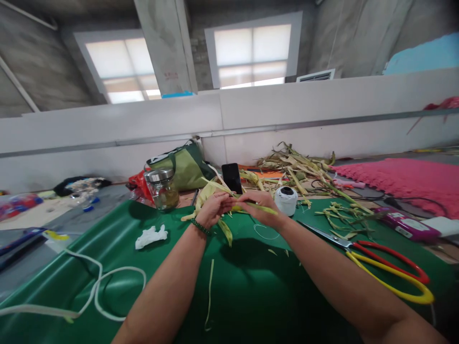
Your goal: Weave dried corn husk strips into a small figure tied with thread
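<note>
My left hand (216,208) and my right hand (258,206) meet above the green mat (251,296), with fingers pinched together. Between them is a pale green corn husk strip (266,209), whose end sticks out across the right hand. More corn husk (208,192) spreads behind the left hand, and a loose leaf (225,232) hangs below it. Just beyond the fingers a black phone (232,177) stands upright. A spool of white thread (286,200) stands close to the right hand. The fingertips partly hide what they grip.
Large scissors (353,246) with red and yellow handles lie at right, near husk scraps (340,215). A glass jar (163,193) and a green bag (188,165) stand at back left. Dried husks (294,167) are heaped behind. White cord (96,286) loops at left.
</note>
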The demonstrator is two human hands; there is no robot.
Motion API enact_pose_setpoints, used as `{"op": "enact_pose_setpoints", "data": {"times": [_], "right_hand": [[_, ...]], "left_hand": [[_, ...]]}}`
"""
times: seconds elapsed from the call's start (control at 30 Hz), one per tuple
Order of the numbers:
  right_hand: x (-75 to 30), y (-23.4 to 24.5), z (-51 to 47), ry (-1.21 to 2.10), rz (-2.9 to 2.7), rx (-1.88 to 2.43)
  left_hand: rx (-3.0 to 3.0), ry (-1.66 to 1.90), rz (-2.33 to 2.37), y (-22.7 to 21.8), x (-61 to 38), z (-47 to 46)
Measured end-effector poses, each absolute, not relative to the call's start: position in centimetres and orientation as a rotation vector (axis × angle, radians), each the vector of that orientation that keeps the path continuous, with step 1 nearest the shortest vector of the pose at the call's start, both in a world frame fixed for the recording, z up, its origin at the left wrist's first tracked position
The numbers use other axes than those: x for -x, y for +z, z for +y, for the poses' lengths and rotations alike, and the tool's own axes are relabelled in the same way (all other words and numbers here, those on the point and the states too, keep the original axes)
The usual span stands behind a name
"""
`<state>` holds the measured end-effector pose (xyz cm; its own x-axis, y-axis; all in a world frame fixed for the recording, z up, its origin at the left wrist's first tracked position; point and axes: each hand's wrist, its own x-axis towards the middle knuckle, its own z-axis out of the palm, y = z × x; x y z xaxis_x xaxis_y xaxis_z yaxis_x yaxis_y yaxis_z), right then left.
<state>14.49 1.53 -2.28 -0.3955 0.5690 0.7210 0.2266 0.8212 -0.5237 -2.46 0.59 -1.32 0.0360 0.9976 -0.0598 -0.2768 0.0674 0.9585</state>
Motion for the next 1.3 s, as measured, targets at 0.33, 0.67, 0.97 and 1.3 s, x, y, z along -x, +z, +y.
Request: {"op": "enact_pose_setpoints", "data": {"times": [0.33,0.67,0.97,1.3], "right_hand": [[-14.6,-3.4,1.9,0.213,-2.196,0.487],[-14.8,-2.5,1.6,0.416,-2.253,0.486],[-14.5,-1.8,2.0,0.951,-1.779,0.698],[-14.6,-1.9,3.4,1.172,-1.410,0.730]], "left_hand": [[-1.031,1.279,1.088,-1.5,2.7,0.3],[-1.119,1.315,0.877,-1.1,2.4,-0.2],[-1.546,0.998,1.073,-1.8,1.0,-0.9],[-1.510,1.016,0.944,-2.2,1.5,-0.5]]}}
